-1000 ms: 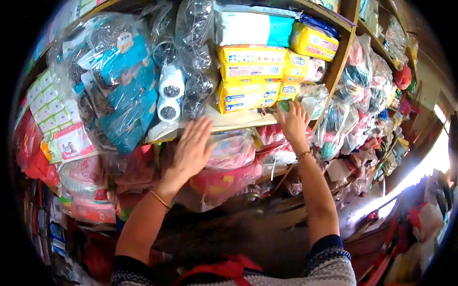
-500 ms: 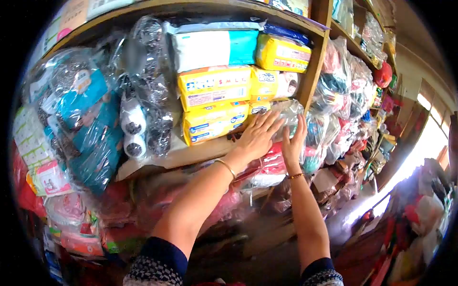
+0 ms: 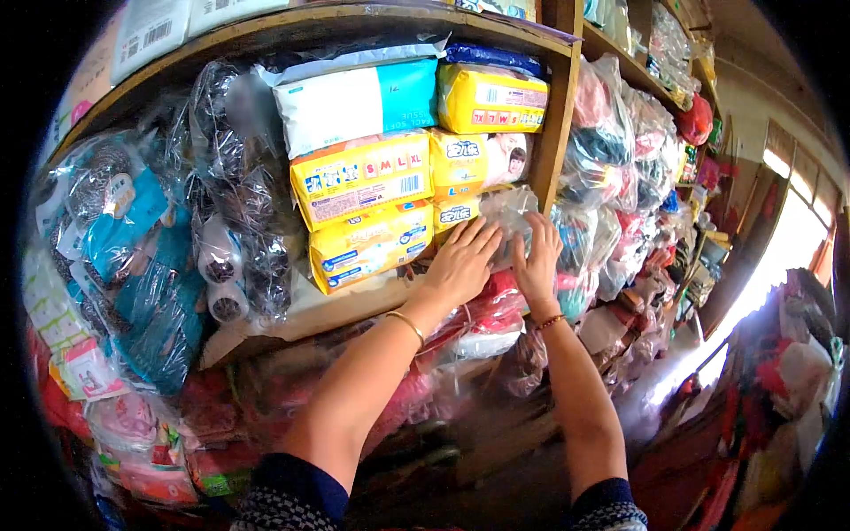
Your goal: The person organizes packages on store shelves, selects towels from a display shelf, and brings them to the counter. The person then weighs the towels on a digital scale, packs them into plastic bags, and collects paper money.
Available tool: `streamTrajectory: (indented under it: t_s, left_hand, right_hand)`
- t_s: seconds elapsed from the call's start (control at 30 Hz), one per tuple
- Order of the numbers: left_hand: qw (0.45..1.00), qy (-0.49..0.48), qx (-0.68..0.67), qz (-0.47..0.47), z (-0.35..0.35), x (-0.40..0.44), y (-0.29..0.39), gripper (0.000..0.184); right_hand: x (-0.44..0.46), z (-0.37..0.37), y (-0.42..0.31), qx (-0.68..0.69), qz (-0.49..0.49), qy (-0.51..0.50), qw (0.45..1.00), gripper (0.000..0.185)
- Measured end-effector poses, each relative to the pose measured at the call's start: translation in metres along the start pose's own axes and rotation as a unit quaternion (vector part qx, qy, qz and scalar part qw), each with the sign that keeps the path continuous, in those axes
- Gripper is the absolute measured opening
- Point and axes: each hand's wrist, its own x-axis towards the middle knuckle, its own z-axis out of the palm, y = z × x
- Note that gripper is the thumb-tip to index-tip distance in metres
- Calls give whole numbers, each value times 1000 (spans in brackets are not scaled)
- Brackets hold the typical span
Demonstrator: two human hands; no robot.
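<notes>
My left hand [image 3: 462, 259], fingers spread, lies against the front of the lower right yellow pack [image 3: 455, 212] and the edge of a clear plastic bag [image 3: 506, 211]. Beside it, my right hand [image 3: 537, 258] reaches up with its fingers apart at the right side of that bag. The bag sits at the shelf's right end, next to the upright post. To the left are stacked yellow packs [image 3: 365, 177] with a white and turquoise pack [image 3: 354, 102] on top. What lies behind my fingers is hidden.
Plastic-wrapped dark rolls [image 3: 232, 150] and a bagged teal bundle [image 3: 133, 257] stand at the left. The wooden post [image 3: 560, 115] rises right of my hands, with bagged goods [image 3: 595, 150] beyond. Red and pink bags [image 3: 491, 305] are under the shelf edge [image 3: 301, 323].
My left hand has moved right along the shelf edge to the clear bag, beside my right hand. The view has turned, so the shelf goods appear further left and lower.
</notes>
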Motion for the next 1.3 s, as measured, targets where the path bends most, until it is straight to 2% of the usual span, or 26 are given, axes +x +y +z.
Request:
streamTrajectory:
  t_s: [0.1, 0.13, 0.2, 0.27, 0.3, 0.33, 0.37, 0.4, 0.43, 0.47, 0.5, 0.53, 0.57, 0.6, 0.67, 0.7, 0.77, 0.8, 0.83, 0.93, 1.0, 1.07, 1.13, 1.2, 1.27, 1.3]
  left_hand:
    - [1000, 12, -14, -6, 0, -1, 1, 48]
    - [1000, 11, -25, -5, 1, -2, 0, 47]
    - [999, 25, -38, -9, 0, -2, 0, 47]
    - [999, -43, -16, -25, 0, -1, -2, 47]
    - [999, -5, -30, -21, 2, 1, 1, 42]
    - [999, 30, -34, -25, 3, 3, 2, 38]
    - [987, 4, -158, -42, -20, 13, 3, 24]
    - [980, 73, -175, -53, -13, 8, 2, 20]
    - [969, 142, -191, -61, -7, 3, 3, 17]
    - [953, 211, -206, -67, -1, 0, 4, 17]
    - [951, 154, -250, -102, -24, -10, 9, 19]
    - [942, 98, -288, -140, -45, -18, 12, 21]
    - [975, 99, -185, -72, -13, -22, 9, 32]
    - [990, 115, -77, -6, 16, -26, 5, 47]
    - [989, 38, -136, -37, 3, -39, 7, 62]
    - [990, 33, -130, -47, -1, -44, 7, 62]
    - [979, 88, -173, -58, -14, -48, 3, 73]
    - [980, 89, -166, -64, -27, -54, 3, 73]
    - [980, 90, -163, -70, -42, -64, 3, 75]
    - [972, 99, -187, -99, -104, -111, 8, 79]
    - [972, 136, -155, -116, -145, -156, 12, 85]
    - [972, 167, -100, -135, -172, -205, 14, 83]
    - [968, 141, -50, -199, -214, -262, 21, 72]
    - [947, 152, 38, -280, -249, -319, 32, 74]
    - [909, 171, 91, -370, -290, -375, 47, 73]
    - [883, 181, 101, -422, -307, -403, 55, 69]
  right_hand:
    - [22, -7, 0, 43, -121, -71, 989, 30]
    - [27, -4, 3, 47, -122, -70, 989, 30]
    - [36, 7, 12, 6, -68, -202, 977, 28]
    - [41, 39, 41, -59, -135, -172, 974, 24]
    - [45, 53, 52, -85, -140, -164, 973, 22]
    - [46, 55, 51, -141, -207, -163, 954, 20]
    - [46, 57, 50, -193, -274, -153, 929, 19]
    - [45, 46, 35, -45, -140, -238, 960, 13]
    - [44, 33, 20, 99, 12, -274, 957, 10]
    - [39, 55, 55, -9, -114, -277, 954, 18]
    - [47, 32, 25, -36, -56, -354, 933, 29]
    - [33, 23, 38, -16, -83, -268, 960, 36]
    - [19, 16, 52, -2, -111, -180, 977, 44]
    - [12, 4, 32, -27, -106, -185, 977, 49]
    - [-9, 13, 40, -151, -117, -237, 953, 51]
    - [-13, 12, 27, -140, -121, -242, 952, 51]
    - [-20, -6, -13, 73, -122, -135, 981, 51]
    - [-29, -12, -35, 81, -126, -135, 979, 51]
    - [-40, -17, -57, 135, -82, -131, 979, 53]
    - [-78, -30, -141, 286, 52, -150, 945, 56]
    - [-97, -42, -213, 368, 9, -123, 922, 57]
    - [-134, -26, -234, 377, 40, -144, 914, 56]
    - [-154, -36, -286, 383, 43, -176, 906, 56]
    - [-181, -35, -321, 278, -17, -198, 940, 54]
    - [-212, -28, -360, 488, 25, -267, 830, 53]
    - [-219, -31, -379, 496, 22, -267, 826, 53]
